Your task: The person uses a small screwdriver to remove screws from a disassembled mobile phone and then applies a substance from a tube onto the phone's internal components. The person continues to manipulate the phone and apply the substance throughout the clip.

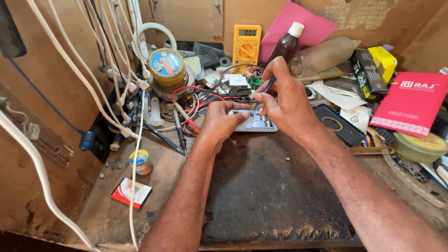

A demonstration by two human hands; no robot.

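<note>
**Hands on an opened phone at a crowded wooden bench**

At the frame's centre, the left hand (219, 122) presses down on a small opened phone with a blue-grey circuit board (254, 122), which lies flat on a worn dark mat (261, 186). The right hand (284, 105) pinches a thin blue-handled tool (267, 86) over the phone's upper edge. Behind them, a yellow digital multimeter (247, 44) leans against the brown plywood wall (186, 18). White cables (84, 79) hang at upper left. A red cardboard box (410, 105) sits at right.
</note>
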